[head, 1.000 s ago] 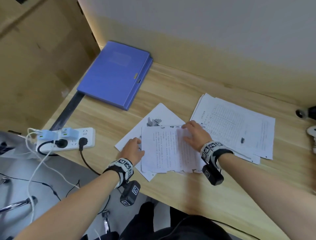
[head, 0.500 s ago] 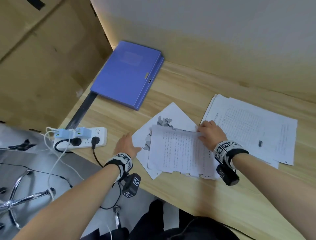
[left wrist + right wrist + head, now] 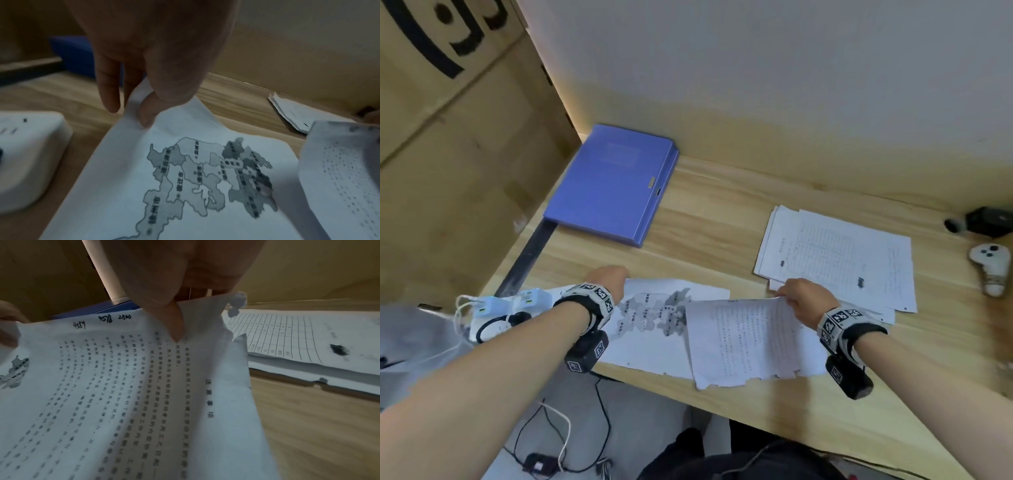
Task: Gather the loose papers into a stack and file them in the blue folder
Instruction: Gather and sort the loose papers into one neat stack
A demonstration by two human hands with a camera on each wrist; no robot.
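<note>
The blue folder [image 3: 613,183] lies closed at the desk's far left corner. My left hand [image 3: 608,278] pinches the far left corner of the map sheet [image 3: 650,325], thumb on top [image 3: 147,112], and that corner curls up off the desk. My right hand [image 3: 803,296] pinches the far edge of the text sheets [image 3: 746,339], lifting it; the thumb [image 3: 174,324] lies on the printed page [image 3: 127,394]. A bigger pile of ruled pages [image 3: 839,260] lies on the desk to the right, its near corner under my right hand.
A white power strip [image 3: 496,311] with plugs and cables sits at the desk's left front edge, just left of my left wrist. A white controller [image 3: 991,263] and a black device [image 3: 986,221] lie at the far right. Cardboard boxes [image 3: 448,154] stand on the left.
Both hands went from resting on the papers to pinching their far edges. My left hand moved forward to the map sheet's corner. The text sheets' far edge now lifts off the desk.
</note>
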